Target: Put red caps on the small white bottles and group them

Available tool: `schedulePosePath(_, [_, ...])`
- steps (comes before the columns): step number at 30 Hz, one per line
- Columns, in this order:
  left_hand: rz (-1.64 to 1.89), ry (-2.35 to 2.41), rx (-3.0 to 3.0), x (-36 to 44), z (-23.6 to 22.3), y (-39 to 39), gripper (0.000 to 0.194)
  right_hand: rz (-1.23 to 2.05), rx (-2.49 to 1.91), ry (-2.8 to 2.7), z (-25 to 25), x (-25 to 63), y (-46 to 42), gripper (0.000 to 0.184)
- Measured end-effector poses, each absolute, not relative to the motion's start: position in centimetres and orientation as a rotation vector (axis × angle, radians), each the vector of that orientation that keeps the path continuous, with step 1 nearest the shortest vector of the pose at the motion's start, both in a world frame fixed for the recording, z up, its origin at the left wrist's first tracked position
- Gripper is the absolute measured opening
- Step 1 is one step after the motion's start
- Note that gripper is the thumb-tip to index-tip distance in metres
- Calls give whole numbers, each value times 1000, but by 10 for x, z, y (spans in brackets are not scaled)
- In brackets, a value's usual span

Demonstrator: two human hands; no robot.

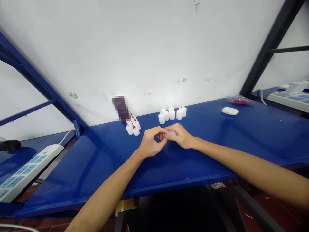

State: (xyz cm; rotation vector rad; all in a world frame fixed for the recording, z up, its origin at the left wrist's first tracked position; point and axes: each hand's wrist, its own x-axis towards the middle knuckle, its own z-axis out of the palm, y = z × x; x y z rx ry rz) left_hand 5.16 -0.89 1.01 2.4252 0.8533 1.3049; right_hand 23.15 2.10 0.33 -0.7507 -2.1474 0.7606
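My right hand (180,136) is closed around a small whitish piece (172,132), probably one of the little white bottles, mostly covered by the fingers. Fingertips of my left hand (154,141) are pinched together and meet the right thumb; whatever they hold is hidden. A bit of red (154,156) shows on the table just below the left hand. Beyond the hands, several white squeeze bottles (171,114) stand upright without red tips. To the left is a cluster of white bottles with red tips (135,130).
A phone-like dark object (121,108), pixelated, leans on the wall behind the red-tipped bottles. Right on the blue table (205,158) lie a white oval case (230,111) and a clear bag with red pieces (240,101). A power strip (31,170) lies at far left.
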Motion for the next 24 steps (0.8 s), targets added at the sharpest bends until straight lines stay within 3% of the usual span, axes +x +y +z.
schedulePosePath(8, [1396, 799, 2439, 56, 7, -11, 3, 678, -695, -2205, 3, 232, 17, 56])
schedulePosePath(14, [1544, 811, 2400, 45, 11, 1, 6, 775, -642, -2056, -4, 228, 24, 42])
schedulePosePath(20, [1907, 1167, 2319, -16, 29, 24, 10, 799, -812, -1980, -7, 232, 34, 29])
schedulePosePath(24, [1607, 1518, 2368, -57, 39, 32, 8, 756, -865, -2038, -9, 230, 36, 25])
